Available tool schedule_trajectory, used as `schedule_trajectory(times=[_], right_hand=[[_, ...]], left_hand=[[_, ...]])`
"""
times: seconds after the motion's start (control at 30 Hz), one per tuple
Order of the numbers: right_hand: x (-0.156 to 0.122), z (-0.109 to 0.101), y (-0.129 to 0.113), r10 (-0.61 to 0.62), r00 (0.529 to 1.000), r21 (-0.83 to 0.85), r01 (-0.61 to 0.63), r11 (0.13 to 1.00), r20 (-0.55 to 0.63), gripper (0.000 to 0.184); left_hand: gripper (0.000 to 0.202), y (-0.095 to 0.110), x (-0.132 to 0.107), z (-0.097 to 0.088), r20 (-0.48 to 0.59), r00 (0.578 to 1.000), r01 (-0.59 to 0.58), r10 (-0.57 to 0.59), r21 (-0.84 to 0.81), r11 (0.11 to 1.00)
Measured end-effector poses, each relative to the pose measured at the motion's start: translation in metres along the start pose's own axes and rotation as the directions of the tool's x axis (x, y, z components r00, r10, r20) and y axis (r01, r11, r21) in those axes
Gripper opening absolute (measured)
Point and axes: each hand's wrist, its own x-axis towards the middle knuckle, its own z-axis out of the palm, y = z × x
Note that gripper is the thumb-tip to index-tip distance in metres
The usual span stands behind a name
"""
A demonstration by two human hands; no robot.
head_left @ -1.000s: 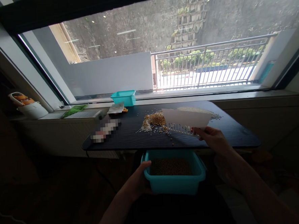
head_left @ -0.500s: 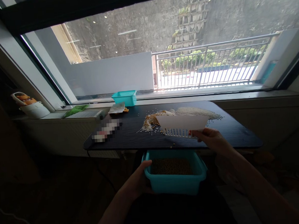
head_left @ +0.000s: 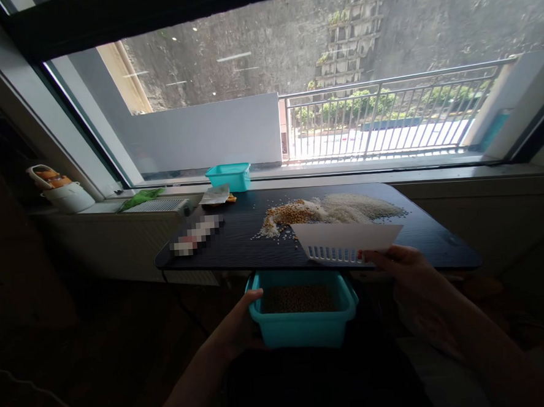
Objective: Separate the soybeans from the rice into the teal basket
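Note:
My left hand grips the left side of a teal plastic tub held just below the near edge of the black table; the tub holds brown beans. My right hand is closed on a white slotted scoop standing on its edge at the table's near edge, just above the tub. Behind the scoop lies a pile of yellow-brown beans mixed with white rice.
A second teal tub stands on the window sill beyond the table, with a small packet beside it. A white pot and a green bag sit on the ledge at left. A blurred flat object lies on the table's left.
The scoop has been drawn toward me from the bean pile to the table's near edge. The tub in my left hand has shifted slightly left.

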Motion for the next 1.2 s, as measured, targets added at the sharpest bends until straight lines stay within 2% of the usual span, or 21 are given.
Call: schedule_trajectory(times=[0.07,0.2,0.3,0.47,0.67,0.83,0.97,1.1,1.2], right_hand=[[0.001,0.003,-0.004,-0.016,1.0,0.005,0.016,1.0,0.015,0.042],[0.017,0.018,-0.019,-0.067,0.996,-0.041,0.065,0.997,-0.057,0.037],[0.026,0.027,-0.025,-0.072,0.996,-0.053,0.07,0.996,-0.05,0.037],[0.024,0.028,-0.022,-0.083,0.996,-0.047,0.084,0.995,0.023,0.039],[0.04,0.032,-0.018,-0.101,0.992,-0.058,0.097,0.994,-0.069,0.039],[0.049,0.042,-0.02,-0.123,0.992,-0.083,0.12,0.989,-0.031,0.039],[0.043,0.039,-0.023,-0.114,0.993,-0.073,0.112,0.991,-0.011,0.038],[0.04,0.031,-0.023,-0.097,0.993,-0.086,0.091,0.992,-0.062,0.038],[0.039,0.031,-0.02,-0.106,0.993,-0.079,0.101,0.992,-0.056,0.038]], left_hand=[[0.072,0.0,0.001,0.001,0.011,1.0,0.004,-0.004,0.001,1.0],[0.072,-0.001,0.004,0.003,0.044,0.999,0.0,0.0,-0.001,1.0],[0.072,-0.001,0.003,-0.001,0.046,0.999,-0.006,0.006,-0.01,1.0],[0.072,0.0,-0.003,-0.009,0.005,1.0,0.005,-0.005,-0.018,1.0],[0.07,0.0,-0.002,-0.009,0.015,1.0,0.015,-0.015,-0.026,1.0],[0.072,0.0,0.0,-0.009,-0.002,1.0,0.008,-0.008,0.005,1.0],[0.072,0.001,0.0,-0.01,0.006,1.0,0.005,-0.005,0.008,1.0],[0.072,0.001,-0.002,-0.011,-0.003,1.0,0.004,-0.004,-0.013,1.0],[0.072,0.002,-0.004,-0.012,-0.02,1.0,-0.002,0.001,-0.02,1.0]])
